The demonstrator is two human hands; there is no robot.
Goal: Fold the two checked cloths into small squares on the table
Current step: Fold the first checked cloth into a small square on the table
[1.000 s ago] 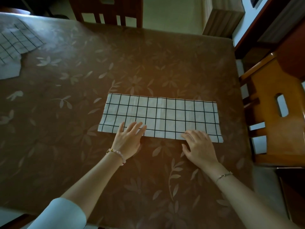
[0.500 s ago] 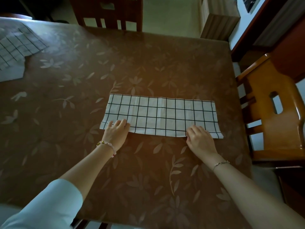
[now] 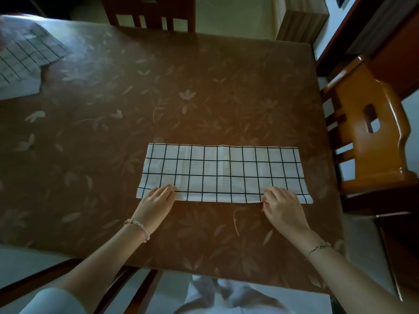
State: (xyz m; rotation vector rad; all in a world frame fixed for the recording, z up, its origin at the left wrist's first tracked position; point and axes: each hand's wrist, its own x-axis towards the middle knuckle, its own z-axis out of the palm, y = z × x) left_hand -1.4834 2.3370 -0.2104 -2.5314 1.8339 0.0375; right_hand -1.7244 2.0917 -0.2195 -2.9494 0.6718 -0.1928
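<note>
Two hands rest on the near edge of a checked cloth strip point(image 3: 223, 173) lying flat on the brown desk point(image 3: 204, 87): left hand point(image 3: 156, 203) fingers flat together, right hand point(image 3: 283, 206) pinching the hem. Second cloth point(image 3: 25, 62) lies crumpled at the desk's far-left corner.

A long white cloth strip with a black grid point(image 3: 223, 173) lies flat on the brown flower-patterned desk point(image 3: 181, 98), near its front edge and right of centre. The left hand point(image 3: 155, 203) rests on its near-left edge, the right hand point(image 3: 282, 206) on its near-right edge. A second grid-checked white cloth point(image 3: 21, 64) lies at the far-left corner; an orange wooden chair point(image 3: 371, 141) stands to the right, a dark wooden chair point(image 3: 149, 12) behind.
</note>
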